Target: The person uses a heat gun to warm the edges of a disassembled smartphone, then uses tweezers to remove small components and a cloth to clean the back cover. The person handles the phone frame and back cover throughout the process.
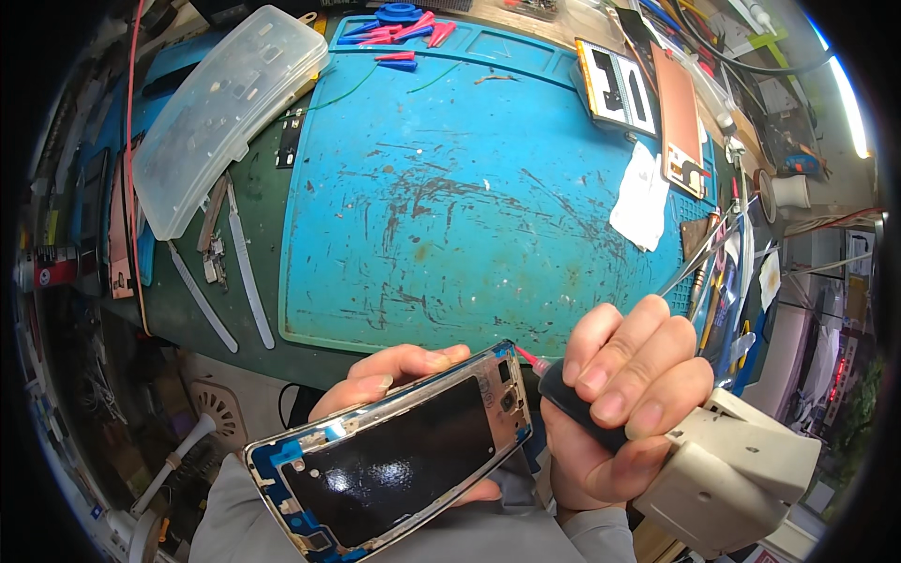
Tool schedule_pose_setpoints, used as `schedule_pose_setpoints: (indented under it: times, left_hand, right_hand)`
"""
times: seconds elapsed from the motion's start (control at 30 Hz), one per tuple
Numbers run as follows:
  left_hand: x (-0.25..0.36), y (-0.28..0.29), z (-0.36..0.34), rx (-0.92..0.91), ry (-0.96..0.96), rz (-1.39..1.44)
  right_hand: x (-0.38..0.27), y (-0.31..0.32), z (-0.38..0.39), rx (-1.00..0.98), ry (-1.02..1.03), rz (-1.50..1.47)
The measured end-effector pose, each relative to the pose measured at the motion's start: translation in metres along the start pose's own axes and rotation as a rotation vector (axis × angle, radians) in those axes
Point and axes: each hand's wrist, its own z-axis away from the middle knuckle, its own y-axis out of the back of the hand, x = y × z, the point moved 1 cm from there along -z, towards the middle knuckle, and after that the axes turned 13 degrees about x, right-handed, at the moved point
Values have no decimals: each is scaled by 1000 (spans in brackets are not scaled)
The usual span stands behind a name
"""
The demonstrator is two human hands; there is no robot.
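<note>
Head view shows a big blue mat (pixel 422 244), scratched and smudged, filling the middle. A see-through plastic box (pixel 230 122) lies at its left side, maybe so it is out of the way. Next in size is the phone frame (pixel 394 460), held up in front of the person's grey clothes (pixel 225 516), close to the mat's near edge. It sits at a slant, right end farther from the body, perhaps so one corner is easy to reach. Its middle is black and shiny, with a bright glare; blue bits show at both ends, and its thin rim looks patchy. On the right is a pale tool (pixel 723 469) with a dark barrel (pixel 572 399). The right hand (pixel 629 403) has its fingers curled round that barrel, probably for steadiness. The left hand (pixel 399 371) grips the frame, fingers bent along its far edge. Smallest is the pink tip (pixel 528 357), at the frame's far right corner; I can't tell if they touch.
</note>
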Motion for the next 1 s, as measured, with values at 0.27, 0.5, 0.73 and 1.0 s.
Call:
schedule_pose_setpoints:
  times: [0.27, 0.5, 0.73, 1.0]
  left_hand:
    - [9, 1, 0, 40, 144, 23]
    - [21, -7, -8, 160, 328, 191]
    - [11, 8, -12, -185, -86, -133]
    - [6, 9, -14, -181, -198, -208]
  right_hand:
    - [-1, -1, 1, 24, -24, -11]
    - [-1, -2, 3, 43, -34, -33]
    - [-3, 0, 3, 33, -35, -43]
    - [-2, 1, 4, 40, -27, -45]
